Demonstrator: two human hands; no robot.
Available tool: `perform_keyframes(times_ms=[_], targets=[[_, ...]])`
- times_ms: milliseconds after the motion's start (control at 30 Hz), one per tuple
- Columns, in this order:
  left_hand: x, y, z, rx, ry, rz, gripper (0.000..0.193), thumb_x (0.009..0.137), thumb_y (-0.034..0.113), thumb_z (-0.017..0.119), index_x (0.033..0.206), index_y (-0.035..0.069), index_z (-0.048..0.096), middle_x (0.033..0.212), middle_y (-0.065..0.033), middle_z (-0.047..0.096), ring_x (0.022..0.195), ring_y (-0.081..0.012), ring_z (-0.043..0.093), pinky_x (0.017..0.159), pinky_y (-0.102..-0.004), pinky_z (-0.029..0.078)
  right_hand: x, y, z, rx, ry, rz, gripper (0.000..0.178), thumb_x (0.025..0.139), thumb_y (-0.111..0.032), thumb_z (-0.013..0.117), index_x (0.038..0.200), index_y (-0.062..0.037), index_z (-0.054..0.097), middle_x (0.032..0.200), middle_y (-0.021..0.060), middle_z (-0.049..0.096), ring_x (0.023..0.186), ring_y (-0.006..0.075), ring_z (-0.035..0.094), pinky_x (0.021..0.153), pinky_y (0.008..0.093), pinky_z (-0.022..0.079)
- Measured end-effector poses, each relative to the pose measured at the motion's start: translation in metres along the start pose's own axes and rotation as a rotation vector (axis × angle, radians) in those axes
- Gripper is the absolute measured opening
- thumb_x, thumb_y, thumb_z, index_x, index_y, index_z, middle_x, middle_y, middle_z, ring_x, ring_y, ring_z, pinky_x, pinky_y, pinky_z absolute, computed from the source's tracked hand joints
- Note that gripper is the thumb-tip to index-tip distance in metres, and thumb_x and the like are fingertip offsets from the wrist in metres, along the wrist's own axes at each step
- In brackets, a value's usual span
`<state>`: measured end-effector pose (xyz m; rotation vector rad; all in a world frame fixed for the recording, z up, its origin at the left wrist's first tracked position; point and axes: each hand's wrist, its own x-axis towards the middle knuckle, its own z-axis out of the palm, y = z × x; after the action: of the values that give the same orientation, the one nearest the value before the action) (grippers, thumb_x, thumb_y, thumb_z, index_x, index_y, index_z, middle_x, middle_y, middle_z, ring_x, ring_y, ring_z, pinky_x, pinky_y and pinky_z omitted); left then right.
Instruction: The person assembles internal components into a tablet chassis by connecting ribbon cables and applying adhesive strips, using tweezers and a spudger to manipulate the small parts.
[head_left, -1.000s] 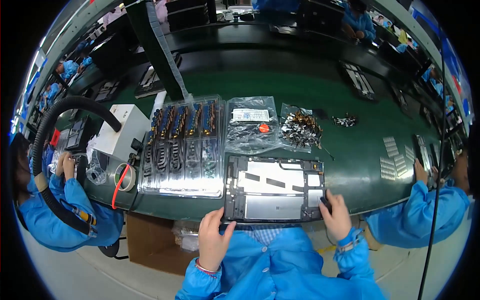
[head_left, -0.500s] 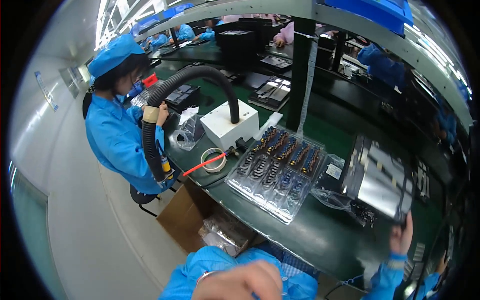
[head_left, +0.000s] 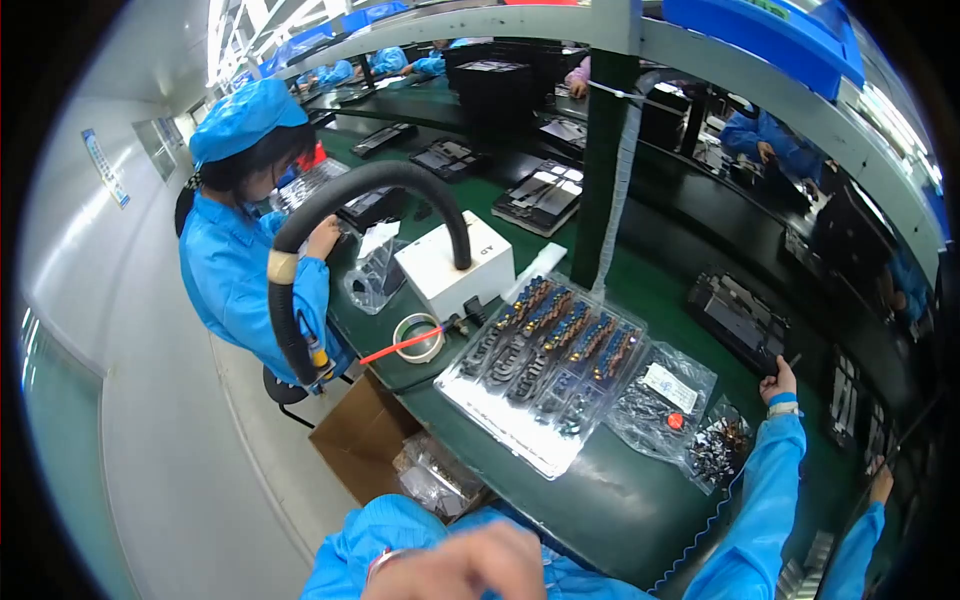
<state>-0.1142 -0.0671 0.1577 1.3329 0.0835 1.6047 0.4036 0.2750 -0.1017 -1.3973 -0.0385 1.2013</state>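
Panel at far side of tabletop; right grip by its near corner, clasp unclear; left grip blurred, cannot tell. Probably stiff, light, fragile; best held by opposite edges

White wall, pale floor, green workbench, bright ceiling lights

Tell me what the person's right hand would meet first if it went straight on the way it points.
Probably the dark flat device: the right hand seems to touch its near corner, though depth is hard to judge.
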Motion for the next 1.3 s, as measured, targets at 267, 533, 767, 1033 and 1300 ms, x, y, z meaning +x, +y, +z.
perform_keyframes(times_ms=[267,533,767,1033,1300], targets=[[0.130,-0.147,-0.152,-0.341,0.932,-0.403,0.018,0.085,0.016,0.049,0.103,0.011,0.049,0.111,-0.0038,0.054,0.103,-0.0171,0.051,0.087,-0.0329,0.040,-0.141,-0.002,0.016,-0.387,-0.231,-0.536,0.033,0.084,-0.020,0.057,0.115,-0.0082,0.051,0.069,-0.0023,0.046,0.046,0.0056,0.033,0.041,0.0220,0.027],[0.180,-0.328,-0.437,0.848,1.534,-0.711,0.049,0.074,0.026,0.055,0.106,-0.011,0.053,0.115,-0.0253,0.055,0.106,-0.0335,0.054,0.093,-0.0384,0.040,-0.284,0.099,-0.083,-0.822,-0.721,-1.023,0.019,0.078,-0.004,0.049,0.092,0.0006,0.061,0.100,0.0100,0.060,0.062,0.0093,0.048,0.055,0.0206,0.037],[0.227,-0.399,-0.425,0.897,1.017,-0.908,0.071,0.067,0.043,0.067,0.114,-0.008,0.052,0.121,-0.0226,0.051,0.114,-0.0384,0.046,0.096,-0.0400,0.039,-0.313,0.122,-0.113,-0.765,-0.480,-0.663,0.020,0.084,-0.005,0.048,0.101,0.0006,0.058,0.097,0.0094,0.060,0.073,0.0104,0.051,0.066,0.0203,0.040],[0.267,-0.367,-0.386,0.464,1.345,0.102,0.044,0.066,-0.001,0.066,0.103,-0.004,0.043,0.093,-0.0185,0.058,0.083,-0.0274,0.060,0.078,-0.0366,0.048,-0.397,0.119,-0.127,-0.652,-0.353,-0.154,0.022,0.092,-0.006,0.047,0.111,0.0006,0.055,0.093,0.0086,0.060,0.085,0.0116,0.055,0.079,0.0200,0.043],[0.220,-0.248,-0.275,1.202,0.893,0.119,0.029,0.075,0.002,0.057,0.102,0.000,0.045,0.088,-0.0222,0.058,0.084,-0.0417,0.057,0.071,-0.0423,0.045,-0.410,0.118,-0.136,-0.560,-0.860,-0.375,0.038,0.090,-0.016,0.047,0.123,0.0040,0.040,0.089,0.0101,0.056,0.063,0.0106,0.044,0.059,0.0254,0.041]])
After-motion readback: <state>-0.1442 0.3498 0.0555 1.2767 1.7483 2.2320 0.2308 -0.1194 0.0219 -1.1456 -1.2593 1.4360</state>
